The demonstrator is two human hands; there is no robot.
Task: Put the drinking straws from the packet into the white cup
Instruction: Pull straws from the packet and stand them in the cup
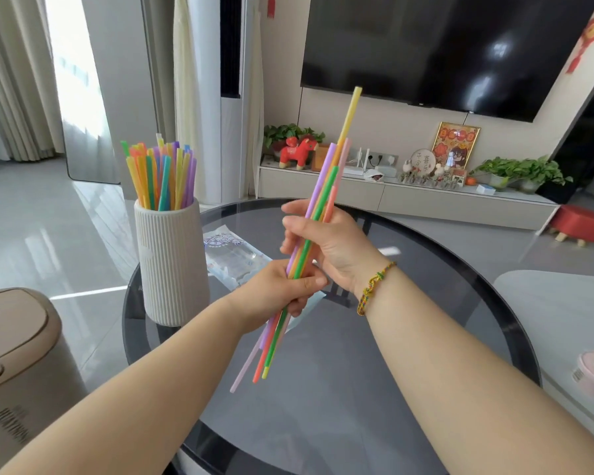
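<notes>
- Left grip [282, 293] clasps the lower part of a loose bundle of straws [324, 181], fingers curled round it and thumb across the front.
- Right grip [326, 245] wraps the same bundle higher up. Bundle is held above the glass surface [426, 337], clear of it.
- Bundle is tilted: top toward 1 o'clock, bottom toward 7 o'clock. Ends are uneven: one yellow straw stands far above the rest, and a pale one hangs lowest.
- White cup [172, 269] stands upright at 9 o'clock of the grips, near the surface edge, already crowded with standing straws [162, 176].
- Packet [232, 255] lies flat at 11 o'clock of the left grip, just beside the cup. It looks emptied, so this is probably the last batch.
- Step in hand, as judged: squaring the bundle before loading.
- To do it well: slacken both grips a little, tap the lower ends level, bring the bundle upright over the cup's mouth, and lower it into a gap. A tilted entry risks snagging the standing straws or tipping the tall cup.
</notes>
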